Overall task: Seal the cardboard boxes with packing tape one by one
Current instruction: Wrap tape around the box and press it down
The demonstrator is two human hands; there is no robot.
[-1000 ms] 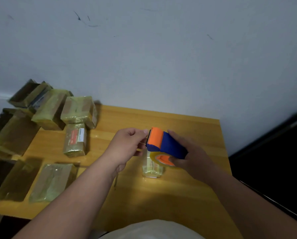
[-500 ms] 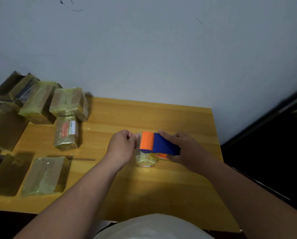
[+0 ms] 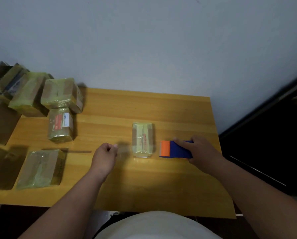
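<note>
Far-left pile: I see several tape-wrapped cardboard boxes [image 3: 30, 95] stacked against the wall at the table's far left corner.
Labelled box: a taped box with a red-and-white label [image 3: 60, 125] lies just near of that pile.
Near-left box: a flatter taped box [image 3: 41, 168] lies by the table's near left edge.
Table: the wooden table [image 3: 144, 183] carries all of it.
Left hand: my left hand [image 3: 104, 157] hovers left of the centre box with its fingers curled in; the blurred patch at its fingertips may be a strip of clear tape, but I cannot tell.
Centre box: a small taped box [image 3: 142, 139] lies flat mid-table, between my hands and touching neither.
Right hand: my right hand [image 3: 200, 152] is wrapped around the orange-and-blue tape dispenser [image 3: 175, 149], which sits on the table just right of the centre box.
</note>
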